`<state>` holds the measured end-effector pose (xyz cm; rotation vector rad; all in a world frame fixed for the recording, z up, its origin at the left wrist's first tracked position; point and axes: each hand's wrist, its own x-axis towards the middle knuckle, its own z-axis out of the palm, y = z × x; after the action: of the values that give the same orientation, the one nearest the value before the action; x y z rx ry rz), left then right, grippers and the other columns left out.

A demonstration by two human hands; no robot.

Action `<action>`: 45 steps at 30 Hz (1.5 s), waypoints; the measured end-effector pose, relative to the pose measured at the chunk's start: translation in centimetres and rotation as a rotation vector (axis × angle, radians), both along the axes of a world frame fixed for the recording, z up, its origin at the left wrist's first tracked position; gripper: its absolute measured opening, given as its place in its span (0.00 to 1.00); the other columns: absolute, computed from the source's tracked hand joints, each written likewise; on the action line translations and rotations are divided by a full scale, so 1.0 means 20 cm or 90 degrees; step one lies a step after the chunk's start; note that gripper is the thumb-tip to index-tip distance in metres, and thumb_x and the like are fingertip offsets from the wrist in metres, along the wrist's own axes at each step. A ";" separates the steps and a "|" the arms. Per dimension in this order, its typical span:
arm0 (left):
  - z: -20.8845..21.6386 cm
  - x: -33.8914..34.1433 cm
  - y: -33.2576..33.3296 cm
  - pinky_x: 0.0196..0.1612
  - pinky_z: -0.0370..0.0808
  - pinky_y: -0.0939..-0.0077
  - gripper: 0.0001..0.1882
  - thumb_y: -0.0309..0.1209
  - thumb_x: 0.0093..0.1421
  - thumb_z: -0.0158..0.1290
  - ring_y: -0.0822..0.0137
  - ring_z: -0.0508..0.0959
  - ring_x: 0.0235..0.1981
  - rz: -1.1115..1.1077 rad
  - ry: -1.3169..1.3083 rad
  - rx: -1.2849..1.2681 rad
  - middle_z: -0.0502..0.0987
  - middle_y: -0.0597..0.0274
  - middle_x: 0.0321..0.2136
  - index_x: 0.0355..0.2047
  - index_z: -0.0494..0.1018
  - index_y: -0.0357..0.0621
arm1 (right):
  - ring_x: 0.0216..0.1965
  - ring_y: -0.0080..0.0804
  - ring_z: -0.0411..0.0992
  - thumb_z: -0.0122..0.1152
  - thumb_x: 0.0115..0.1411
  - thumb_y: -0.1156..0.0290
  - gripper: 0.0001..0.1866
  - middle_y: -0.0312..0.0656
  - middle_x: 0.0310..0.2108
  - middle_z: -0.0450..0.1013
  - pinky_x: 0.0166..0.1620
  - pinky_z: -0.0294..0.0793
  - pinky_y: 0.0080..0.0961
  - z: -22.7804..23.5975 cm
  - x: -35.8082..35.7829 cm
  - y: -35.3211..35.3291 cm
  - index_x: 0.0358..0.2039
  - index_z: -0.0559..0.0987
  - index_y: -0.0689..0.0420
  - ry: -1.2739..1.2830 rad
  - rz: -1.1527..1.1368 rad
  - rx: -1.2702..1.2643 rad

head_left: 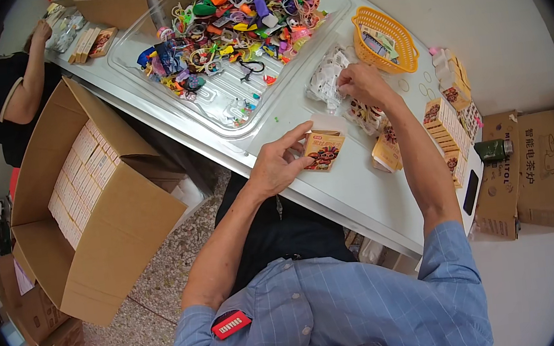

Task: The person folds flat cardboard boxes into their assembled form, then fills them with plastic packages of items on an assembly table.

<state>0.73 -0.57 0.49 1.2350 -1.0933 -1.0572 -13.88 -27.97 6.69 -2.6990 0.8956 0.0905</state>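
At the near table edge: one small orange printed paper packet (pixel 323 152) pinched in the left hand (pixel 277 165).
Beyond its fingertips, the right hand (pixel 363 83) grips one clear bag of white discs (pixel 326 77); further off, one orange plastic basket (pixel 385 38) and one clear tray of colourful trinkets (pixel 215 98).

Orange pkt (pixel 323 152) on table, prob. open-topped

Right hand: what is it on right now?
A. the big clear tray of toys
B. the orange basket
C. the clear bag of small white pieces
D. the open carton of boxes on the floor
C: the right hand has its fingers on the clear bag of white pieces, just short of the orange basket, while the left hand holds a small orange packet.
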 end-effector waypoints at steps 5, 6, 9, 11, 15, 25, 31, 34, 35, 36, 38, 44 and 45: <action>0.00 -0.01 -0.01 0.36 0.75 0.80 0.40 0.20 0.55 0.64 0.75 0.75 0.34 0.017 0.003 -0.023 0.82 0.60 0.46 0.68 0.66 0.55 | 0.41 0.36 0.76 0.68 0.56 0.68 0.09 0.44 0.35 0.78 0.44 0.73 0.32 0.16 -0.05 0.14 0.34 0.83 0.60 -0.189 -0.090 0.050; -0.01 -0.01 0.00 0.36 0.76 0.79 0.40 0.20 0.55 0.64 0.75 0.76 0.35 0.029 0.005 -0.024 0.82 0.61 0.46 0.68 0.66 0.55 | 0.41 0.36 0.76 0.68 0.56 0.68 0.09 0.44 0.35 0.78 0.44 0.73 0.32 0.20 -0.05 0.19 0.34 0.83 0.60 -0.188 -0.085 0.053; 0.00 -0.01 0.01 0.35 0.76 0.78 0.40 0.21 0.55 0.64 0.74 0.77 0.35 0.050 -0.017 -0.015 0.82 0.58 0.45 0.68 0.66 0.54 | 0.45 0.34 0.75 0.68 0.57 0.69 0.08 0.43 0.40 0.78 0.49 0.72 0.29 0.26 -0.05 0.40 0.34 0.83 0.60 -0.332 -0.107 0.213; -0.01 -0.02 0.01 0.35 0.76 0.78 0.39 0.21 0.55 0.64 0.73 0.77 0.35 0.057 -0.029 -0.027 0.82 0.57 0.46 0.67 0.66 0.54 | 0.53 0.40 0.73 0.67 0.57 0.70 0.08 0.44 0.46 0.77 0.57 0.70 0.33 0.25 -0.05 0.54 0.35 0.83 0.60 -0.386 -0.031 0.140; 0.01 -0.01 0.02 0.34 0.75 0.80 0.38 0.22 0.56 0.64 0.76 0.79 0.39 0.042 -0.030 -0.027 0.82 0.59 0.47 0.67 0.67 0.50 | 0.60 0.46 0.68 0.65 0.59 0.71 0.07 0.45 0.51 0.76 0.64 0.64 0.40 0.24 -0.04 0.67 0.36 0.84 0.60 -0.240 0.140 -0.061; -0.02 0.01 0.02 0.35 0.76 0.78 0.38 0.21 0.55 0.63 0.71 0.80 0.40 0.064 -0.035 -0.097 0.81 0.60 0.50 0.66 0.68 0.51 | 0.42 0.37 0.77 0.66 0.61 0.71 0.08 0.44 0.42 0.79 0.48 0.75 0.33 0.59 0.29 0.51 0.37 0.83 0.62 -0.234 0.130 0.090; -0.03 0.00 0.02 0.40 0.78 0.75 0.37 0.19 0.54 0.63 0.70 0.80 0.42 0.045 -0.007 -0.085 0.81 0.59 0.48 0.65 0.68 0.49 | 0.40 0.42 0.78 0.68 0.58 0.72 0.16 0.46 0.42 0.78 0.44 0.77 0.36 0.28 1.06 0.30 0.46 0.81 0.61 -0.213 0.397 0.001; -0.06 -0.01 0.01 0.53 0.77 0.69 0.37 0.17 0.55 0.61 0.64 0.80 0.46 0.030 -0.011 -0.090 0.79 0.55 0.51 0.66 0.67 0.48 | 0.45 0.48 0.77 0.67 0.57 0.71 0.17 0.48 0.44 0.77 0.48 0.76 0.41 0.12 1.27 0.26 0.47 0.80 0.58 -0.084 0.461 -0.064; -0.06 -0.01 0.01 0.53 0.77 0.69 0.37 0.17 0.55 0.61 0.64 0.80 0.46 0.040 -0.011 -0.085 0.79 0.55 0.51 0.66 0.67 0.48 | 0.46 0.48 0.76 0.65 0.56 0.70 0.14 0.48 0.43 0.76 0.49 0.75 0.43 0.09 1.33 0.29 0.44 0.81 0.58 -0.006 0.447 -0.081; -0.07 -0.01 0.01 0.54 0.76 0.68 0.37 0.17 0.56 0.60 0.62 0.80 0.48 0.032 -0.019 -0.097 0.78 0.53 0.53 0.67 0.66 0.48 | 0.47 0.49 0.75 0.64 0.56 0.69 0.12 0.48 0.42 0.76 0.50 0.75 0.44 0.08 1.37 0.31 0.41 0.81 0.57 0.073 0.431 -0.099; -0.08 -0.01 0.01 0.57 0.74 0.67 0.38 0.16 0.58 0.58 0.56 0.77 0.52 -0.007 -0.010 -0.104 0.75 0.49 0.54 0.69 0.63 0.49 | 0.46 0.49 0.75 0.63 0.57 0.69 0.09 0.48 0.41 0.75 0.49 0.75 0.44 0.05 1.40 0.26 0.38 0.81 0.57 0.060 0.451 -0.073; -0.06 0.02 0.01 0.58 0.72 0.65 0.38 0.18 0.59 0.58 0.55 0.75 0.54 -0.044 0.017 -0.069 0.74 0.49 0.54 0.69 0.62 0.50 | 0.40 0.48 0.74 0.60 0.59 0.69 0.07 0.46 0.35 0.72 0.45 0.75 0.40 0.09 1.32 0.20 0.32 0.79 0.60 0.014 0.479 -0.034; -0.06 0.02 0.02 0.58 0.72 0.65 0.38 0.18 0.59 0.58 0.55 0.75 0.54 -0.044 0.018 -0.069 0.74 0.49 0.54 0.69 0.62 0.50 | 0.37 0.42 0.74 0.60 0.61 0.69 0.07 0.43 0.33 0.72 0.42 0.74 0.35 0.14 1.29 0.18 0.32 0.78 0.60 -0.062 0.476 0.042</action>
<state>1.17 -0.26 -0.77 1.0996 -1.1641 -1.0503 11.91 -24.31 9.51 -2.7891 -0.1737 0.1389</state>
